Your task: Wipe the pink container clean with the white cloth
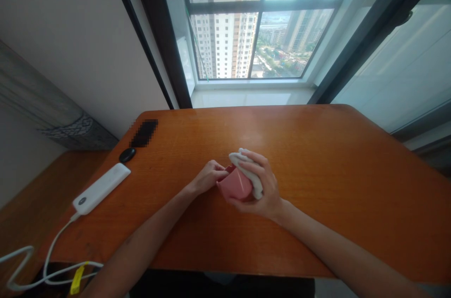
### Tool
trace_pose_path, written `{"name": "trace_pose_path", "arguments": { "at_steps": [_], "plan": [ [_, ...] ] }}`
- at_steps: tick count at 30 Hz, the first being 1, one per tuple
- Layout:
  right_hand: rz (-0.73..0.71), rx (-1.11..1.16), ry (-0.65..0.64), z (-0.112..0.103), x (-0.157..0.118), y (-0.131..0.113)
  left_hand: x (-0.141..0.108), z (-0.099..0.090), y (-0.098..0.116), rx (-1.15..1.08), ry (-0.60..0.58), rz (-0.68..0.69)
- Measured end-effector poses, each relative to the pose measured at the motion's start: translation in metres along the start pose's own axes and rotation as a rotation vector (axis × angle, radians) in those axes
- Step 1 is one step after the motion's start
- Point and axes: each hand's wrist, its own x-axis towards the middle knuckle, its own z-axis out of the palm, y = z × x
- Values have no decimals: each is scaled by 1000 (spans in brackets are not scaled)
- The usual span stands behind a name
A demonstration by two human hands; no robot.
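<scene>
A pink cup-like container point(235, 184) is held tilted between both hands above the wooden table point(317, 162), its opening turned toward the left. My left hand point(208, 177) pinches the rim, with some fingers hidden at the opening. Around the other end, my right hand point(266, 187) is closed, the thumb side underneath. Between my right fingers and the pink surface lies a folded white cloth point(251, 177), pressed against the container.
A white power strip point(102, 189) with a white cable point(52, 246) lies at the table's left. Beyond it are a round black object point(127, 155) and a pixelated dark rectangle point(144, 133). A window point(260, 44) stands behind the table's far edge.
</scene>
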Motion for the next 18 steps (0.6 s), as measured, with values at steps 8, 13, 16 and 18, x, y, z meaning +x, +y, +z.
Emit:
{"name": "trace_pose_path", "arguments": {
  "at_steps": [8, 13, 16, 18],
  "plan": [
    [822, 776, 251, 7, -1, 26, -10, 16, -8, 31, 125, 184],
    [1291, 1343, 225, 6, 3, 32, -15, 23, -10, 256, 455, 832],
    [1330, 1458, 208, 6, 0, 33, -11, 24, -10, 340, 349, 968],
    [1352, 1480, 190, 7, -3, 34, -9, 25, -9, 353, 240, 978]
  ]
}}
